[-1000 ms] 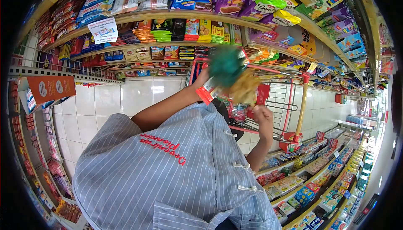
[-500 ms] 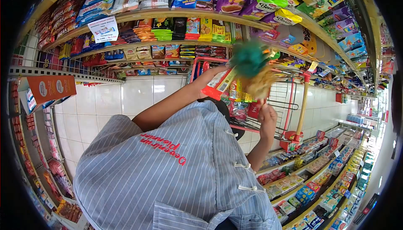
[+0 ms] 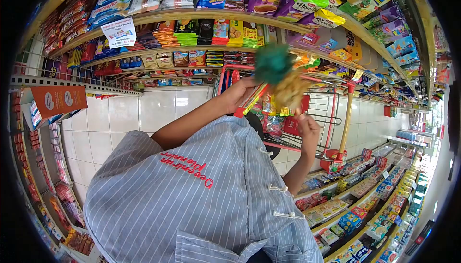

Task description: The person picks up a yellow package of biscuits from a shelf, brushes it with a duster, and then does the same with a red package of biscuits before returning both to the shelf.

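My left hand (image 3: 240, 92) is closed around a flat red and yellow snack pack (image 3: 253, 101), seen almost edge-on. In my right hand (image 3: 309, 125) is the thin handle of a feather duster (image 3: 288, 90), with green and tan plumes blurred by motion. Its plumes are right beside the pack and overlap the left fingertips in this view. Below both hands stands a shopping cart (image 3: 331, 112) with a red and dark wire frame, and several colourful snack packs (image 3: 271, 125) lie in it.
Curved shelves (image 3: 192, 17) full of biscuits and wafers run across the front. A paper price sign (image 3: 120, 33) hangs from one. Low shelves (image 3: 355, 215) of small boxes line the right side. At left, an orange carton (image 3: 55, 101) juts out over the white tiled floor (image 3: 125, 112).
The pack in my left hand has turned from showing its broad face to nearly edge-on. The duster has shifted slightly left, and my right hand has tilted with it.
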Tool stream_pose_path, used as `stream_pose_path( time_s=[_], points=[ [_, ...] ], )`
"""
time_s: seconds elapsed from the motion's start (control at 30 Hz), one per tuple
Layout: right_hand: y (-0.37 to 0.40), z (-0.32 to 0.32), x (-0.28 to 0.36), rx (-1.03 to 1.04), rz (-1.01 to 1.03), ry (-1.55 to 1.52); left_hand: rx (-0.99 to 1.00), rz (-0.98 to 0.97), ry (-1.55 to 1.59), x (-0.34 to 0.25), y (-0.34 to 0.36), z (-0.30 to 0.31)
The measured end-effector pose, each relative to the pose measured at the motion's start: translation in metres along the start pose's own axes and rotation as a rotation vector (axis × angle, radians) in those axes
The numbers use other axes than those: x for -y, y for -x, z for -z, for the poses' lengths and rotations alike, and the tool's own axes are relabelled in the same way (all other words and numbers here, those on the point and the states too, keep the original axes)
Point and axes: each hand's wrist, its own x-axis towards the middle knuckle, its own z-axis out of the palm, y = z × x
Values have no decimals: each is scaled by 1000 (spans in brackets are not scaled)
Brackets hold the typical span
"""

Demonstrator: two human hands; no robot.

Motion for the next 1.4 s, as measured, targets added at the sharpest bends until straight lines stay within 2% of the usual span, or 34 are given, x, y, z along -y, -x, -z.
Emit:
stream_pose_path(
  time_s=[0.03, 0.07, 0.1, 0.13, 0.17, 0.2, 0.23, 0.27, 0.3, 0.37, 0.4, 0.43, 0.5, 0.53, 0.57, 0.63, 0.67, 0.7, 0.77, 0.83, 0.87, 0.9, 0.93, 1.03, 1.07, 1.1, 1.17, 1.2, 1.23, 1.3, 1.33, 1.37, 1.4],
  points=[
    [4, 3, -1, 190, -27, 16, -99, -36, -4, -2, 4, -7],
    [9, 1, 0, 316, -54, 23, 776, 10, 401, 23, -28, 53],
    [11, -2, 5, 318, -54, 24, 776, 8, 401, 20, -32, 54],
    [13, -6, 10, 359, -72, 52, 601, -459, -278, 15, -31, 50],
    [13, -9, 13, 401, -91, 80, 344, -891, -956, 12, -28, 46],
    [8, -8, 5, 402, -93, 79, 189, -414, -368, 13, -19, 41],
    [-1, -4, -11, 186, -6, 86, 27, 70, 214, 6, -3, 20],
    [-7, -2, -19, -30, 81, 93, -82, 1, 50, -6, 2, -8],
    [-9, -2, -16, -30, 80, 92, -83, 1, 50, -4, -1, -2],
    [-10, -2, -8, -330, 87, 39, 359, -1, 295, -8, -5, 3],
    [-9, 0, -6, -334, 41, -42, 246, 25, 317, -8, -4, 4],
    [-6, 0, -5, -338, 40, -43, 247, 29, 316, -8, -5, 1],
    [1, -1, -3, -183, 33, -283, 97, 59, 305, -10, -6, -3],
    [7, -1, -1, -76, -15, -266, 87, 54, 341, -12, -3, -12],
    [10, 1, -4, -76, -15, -266, 86, 54, 341, -10, 0, -12],
    [14, 2, -14, 347, -12, -53, 85, -225, -109, -6, 9, -7],
    [16, -3, -5, 449, -91, 17, 83, -360, -336, -5, 12, -3],
    [15, -7, -7, 448, -94, 14, 220, -163, -53, -3, 1, 19],
    [8, -13, -16, 434, -60, 96, 68, -313, -341, 0, 9, 9],
    [-2, -11, -28, 366, -87, 27, 285, 88, 504, 5, 2, 20],
    [-7, -12, -28, 170, -66, 9, -119, -18, 338, -9, 2, -14],
    [-12, -12, -28, -25, -44, -9, 109, -7, 186, -6, -6, 20],
    [-15, -11, -29, -120, 13, 69, 52, -3, 193, -6, -5, 20],
    [-16, -11, -28, -164, 11, 25, -55, -5, 210, -9, -7, 14],
    [-12, -11, -25, -73, 5, -10, -108, -10, 223, -11, -7, 11],
    [-6, -10, -22, -73, 6, -9, -107, -11, 224, -10, -6, 10],
    [3, -14, -10, 245, -75, 51, -81, -160, 339, -11, -4, 10],
    [1, -14, -15, 351, -58, 89, 250, 1, 403, -8, -22, 46],
    [-1, -14, -19, 350, -60, 87, 580, 167, 460, -5, -41, 81],
    [-4, -15, -29, 124, -46, 66, -217, -161, 294, -20, -4, -3],
    [-7, -14, -38, -9, -24, -9, -116, -77, 218, -16, -8, 27],
    [-10, -11, -45, -7, -27, -11, -28, -88, 244, -17, -8, 31],
    [-12, -7, -51, -113, -40, -9, 27, -135, 241, -18, -8, 34]
  ],
)
